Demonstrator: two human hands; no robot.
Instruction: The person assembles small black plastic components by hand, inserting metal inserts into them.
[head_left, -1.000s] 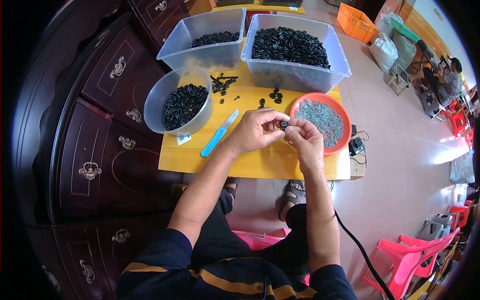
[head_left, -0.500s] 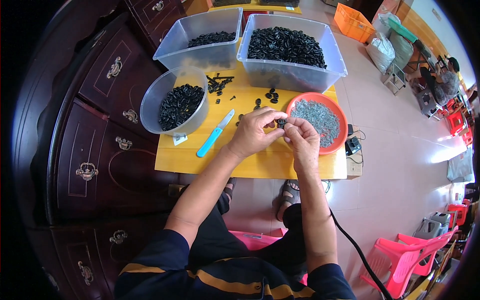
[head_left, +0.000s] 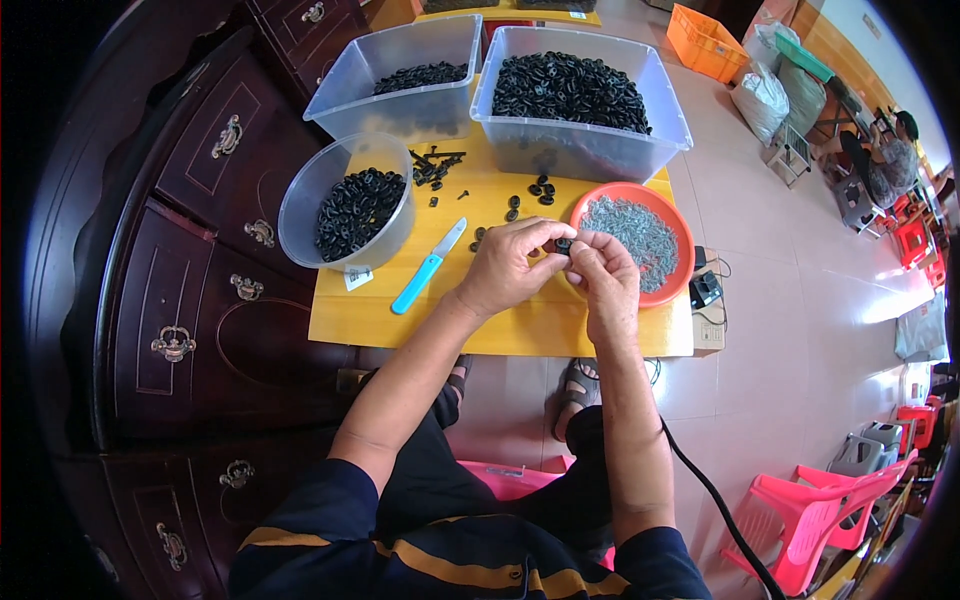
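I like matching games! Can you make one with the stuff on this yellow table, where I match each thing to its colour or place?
Things:
1. knife handle
2. dish of small grey parts
3. round tub of black rings
4. small black part

Matches:
A. orange
B. pinched between both hands
C. light blue
D. clear plastic, at the table's left side

Pairs: 1-C, 2-A, 3-D, 4-B
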